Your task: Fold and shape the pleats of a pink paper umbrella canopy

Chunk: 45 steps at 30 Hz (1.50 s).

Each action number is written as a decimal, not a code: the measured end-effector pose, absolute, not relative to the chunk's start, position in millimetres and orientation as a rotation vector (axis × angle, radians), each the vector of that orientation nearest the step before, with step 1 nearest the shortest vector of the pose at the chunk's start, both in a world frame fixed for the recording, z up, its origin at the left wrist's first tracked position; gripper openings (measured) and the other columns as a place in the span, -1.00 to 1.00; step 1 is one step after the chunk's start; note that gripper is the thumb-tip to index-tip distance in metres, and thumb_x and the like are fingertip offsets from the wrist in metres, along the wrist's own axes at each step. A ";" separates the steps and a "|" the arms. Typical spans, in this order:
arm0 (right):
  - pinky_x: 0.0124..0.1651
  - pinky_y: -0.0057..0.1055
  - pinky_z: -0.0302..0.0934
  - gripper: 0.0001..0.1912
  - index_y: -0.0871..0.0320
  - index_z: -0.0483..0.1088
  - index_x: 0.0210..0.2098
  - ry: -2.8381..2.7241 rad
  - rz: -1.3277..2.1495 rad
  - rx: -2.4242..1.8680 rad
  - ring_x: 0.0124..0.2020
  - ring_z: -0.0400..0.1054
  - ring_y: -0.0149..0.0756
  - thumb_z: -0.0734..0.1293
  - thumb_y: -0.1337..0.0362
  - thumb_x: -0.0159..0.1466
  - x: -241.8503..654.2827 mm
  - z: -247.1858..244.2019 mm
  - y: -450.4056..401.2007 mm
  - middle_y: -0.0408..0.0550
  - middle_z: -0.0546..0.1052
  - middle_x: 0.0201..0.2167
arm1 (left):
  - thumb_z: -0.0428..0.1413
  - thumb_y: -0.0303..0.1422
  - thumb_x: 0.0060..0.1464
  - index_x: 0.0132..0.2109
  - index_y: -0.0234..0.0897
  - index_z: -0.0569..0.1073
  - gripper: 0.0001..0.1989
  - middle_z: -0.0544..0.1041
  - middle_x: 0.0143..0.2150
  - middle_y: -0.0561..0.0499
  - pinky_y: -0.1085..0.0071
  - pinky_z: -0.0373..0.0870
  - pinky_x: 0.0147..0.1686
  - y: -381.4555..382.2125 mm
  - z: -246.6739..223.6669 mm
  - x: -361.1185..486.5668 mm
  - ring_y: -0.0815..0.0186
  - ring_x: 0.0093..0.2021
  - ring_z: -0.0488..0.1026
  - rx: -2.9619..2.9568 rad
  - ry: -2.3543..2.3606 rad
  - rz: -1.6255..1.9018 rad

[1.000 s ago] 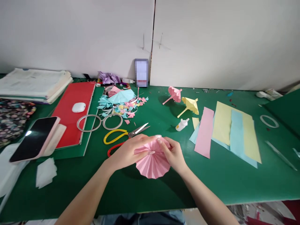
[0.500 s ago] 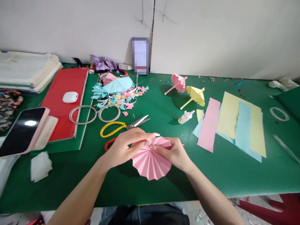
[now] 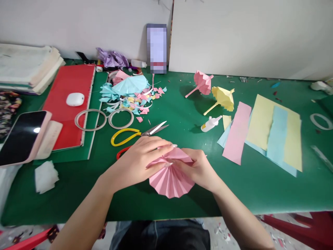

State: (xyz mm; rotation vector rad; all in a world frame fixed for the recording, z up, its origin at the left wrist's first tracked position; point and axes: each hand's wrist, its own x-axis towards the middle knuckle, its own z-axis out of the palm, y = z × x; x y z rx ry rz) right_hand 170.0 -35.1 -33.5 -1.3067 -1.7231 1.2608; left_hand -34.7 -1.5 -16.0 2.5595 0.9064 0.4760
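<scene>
Between my hands is a round pink pleated paper fan, its scalloped lower edge spread toward me. My left hand is closed on its upper left part, with fingers over the top and the thumb near the centre. On the right edge my right hand pinches the paper, its thumb pressed close to the middle; its other fingers are hidden behind. Just beyond my left hand lie scissors with one yellow and one red handle, blades apart.
Paper umbrellas, one pink and one yellow, lie beyond a small white glue bottle. Paper sheets lie right. Paper scraps, tape rolls, a red folder and a phone occupy the left.
My left hand has shifted further over the fan's top, and the upper pleats look more folded over. The camera view has tilted slightly downward.
</scene>
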 end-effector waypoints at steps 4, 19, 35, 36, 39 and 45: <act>-0.51 -0.46 0.17 -0.78 0.20 0.52 -0.38 -1.765 1.233 -1.325 -0.55 0.28 -0.39 0.26 0.25 0.25 169.8 -33.4 -36.5 -0.12 0.48 -0.55 | 0.03 -0.37 0.20 0.02 -0.18 0.42 -0.75 0.47 -0.13 -0.03 0.28 0.33 -0.06 -3.3 -14.9 -35.7 0.26 -0.06 0.35 2.530 0.910 0.467; -0.64 -0.52 -0.15 -0.60 0.07 0.11 0.03 -1.554 1.326 -1.292 -0.71 -0.08 -0.54 0.29 0.31 0.24 174.3 -28.5 -36.1 -0.34 0.29 -0.63 | -0.03 -0.44 0.19 -0.02 -0.21 0.44 -0.74 0.45 -0.04 -0.06 0.20 0.31 0.01 -8.2 -17.1 -32.9 0.21 0.01 0.35 2.623 0.942 0.345; -0.59 -0.53 0.02 -0.81 0.17 0.36 -0.13 -1.698 1.102 -1.399 -0.69 0.07 -0.53 0.20 0.31 0.31 168.6 -39.2 -32.1 -0.28 0.36 -0.68 | -0.06 -0.29 0.24 -0.28 -0.35 0.42 -0.74 0.47 -0.56 0.04 0.31 0.22 -0.35 2.7 -30.9 -13.0 0.31 -0.51 0.42 2.923 0.754 0.281; -0.60 -0.53 0.00 -0.82 0.17 0.36 -0.13 -1.689 1.109 -1.414 -0.70 0.05 -0.53 0.20 0.30 0.30 168.7 -39.5 -31.7 -0.30 0.33 -0.70 | -0.05 -0.28 0.23 -0.25 -0.36 0.41 -0.76 0.45 -0.56 0.05 0.31 0.22 -0.36 3.2 -31.0 -12.6 0.31 -0.53 0.40 2.921 0.749 0.288; -0.62 -0.53 -0.05 -0.82 0.15 0.36 -0.13 -1.661 1.135 -1.458 -0.72 -0.03 -0.54 0.22 0.31 0.28 169.2 -41.2 -30.3 -0.34 0.24 -0.74 | -0.01 -0.32 0.21 -0.25 -0.37 0.39 -0.81 0.44 -0.51 0.04 0.32 0.24 -0.36 3.3 -31.2 -11.4 0.31 -0.48 0.40 2.868 0.749 0.275; -0.62 -0.55 -0.04 -0.82 0.15 0.35 -0.13 -1.613 1.176 -1.470 -0.71 0.01 -0.55 0.24 0.34 0.26 169.3 -45.5 -28.3 -0.33 0.30 -0.72 | 0.04 -0.36 0.17 -0.30 -0.33 0.39 -0.88 0.44 -0.31 -0.04 0.25 0.31 -0.21 4.2 -39.7 -14.9 0.24 -0.24 0.41 2.681 0.766 0.236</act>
